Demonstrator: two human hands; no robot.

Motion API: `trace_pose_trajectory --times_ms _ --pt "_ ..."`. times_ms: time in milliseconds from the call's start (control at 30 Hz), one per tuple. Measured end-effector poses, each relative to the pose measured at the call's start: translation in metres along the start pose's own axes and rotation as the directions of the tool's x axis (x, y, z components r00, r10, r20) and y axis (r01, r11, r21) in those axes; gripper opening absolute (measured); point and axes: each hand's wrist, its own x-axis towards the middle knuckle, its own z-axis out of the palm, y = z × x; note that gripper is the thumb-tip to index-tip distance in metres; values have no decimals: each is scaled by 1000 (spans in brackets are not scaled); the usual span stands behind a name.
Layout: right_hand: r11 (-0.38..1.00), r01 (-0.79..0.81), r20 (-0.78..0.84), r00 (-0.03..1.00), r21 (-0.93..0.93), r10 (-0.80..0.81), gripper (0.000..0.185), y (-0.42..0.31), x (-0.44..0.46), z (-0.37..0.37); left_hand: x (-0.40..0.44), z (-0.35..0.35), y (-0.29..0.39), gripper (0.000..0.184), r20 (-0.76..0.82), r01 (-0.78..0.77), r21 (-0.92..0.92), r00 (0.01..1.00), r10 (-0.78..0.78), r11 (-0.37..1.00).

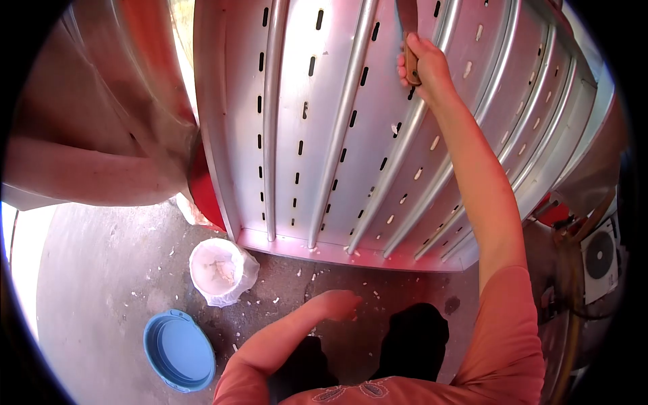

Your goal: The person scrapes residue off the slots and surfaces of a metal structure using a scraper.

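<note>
My right hand (426,66) is wrapped round the wooden handle of a knife or scraper (408,20), whose blade points up past the top edge of the view. It is over a slotted metal panel (290,128) with long raised metal tubes, close to one tube. Small pale bits stick in or near some slots. My left hand (339,305) hangs low over the floor, below the panel's lower edge and away from the tool; its fingers are blurred.
A white bin with a plastic liner (219,270) stands on the floor at the left, with a blue basin (179,351) below it. Pale scraps lie on the concrete floor (115,270). Large metal sheeting (108,88) is at the upper left, and a fan unit (599,256) at the right.
</note>
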Motion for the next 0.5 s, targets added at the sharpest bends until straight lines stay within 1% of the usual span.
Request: trace_pose_trajectory --times_ms 67,167,267,367,433,500 --pt "997 -42 42 998 -72 45 25 24 -37 16 6 5 -1 41 -4 -33 -47 999 32 998" --pt "999 -37 -34 999 -31 36 23 57 -49 21 9 11 -3 34 -130 -65 -7 989 64 998" --pt "998 -47 -69 997 -35 45 22 62 -52 29 1 2 4 34 -147 -15 -6 989 14 1000" --pt "997 -31 -63 998 -72 26 21 59 -46 33 12 3 -1 44 15 7 -2 1000 -7 1000" --pt "996 -19 -53 999 -85 15 20 59 -43 35 12 3 1 44 15 12 -7 1000 -12 1000" --pt "990 -49 45 998 135 43 20 59 -44 28 9 0 4 44 23 12 -1 1000 -12 1000"
